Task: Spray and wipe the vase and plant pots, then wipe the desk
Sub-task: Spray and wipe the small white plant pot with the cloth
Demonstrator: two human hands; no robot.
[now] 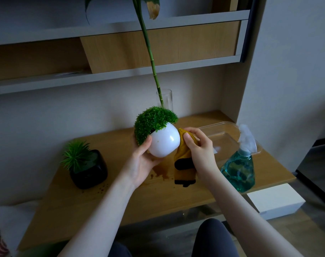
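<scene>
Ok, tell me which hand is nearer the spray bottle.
The right hand. It holds the yellow cloth against the white pot, just left of the spray bottle. The left hand cups the pot from its far side, further from the bottle.

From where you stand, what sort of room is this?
Probably a home study or bedroom corner: a wooden desk built in under wall shelves, with a glass vase holding a bamboo stalk, and a black plant pot.
</scene>
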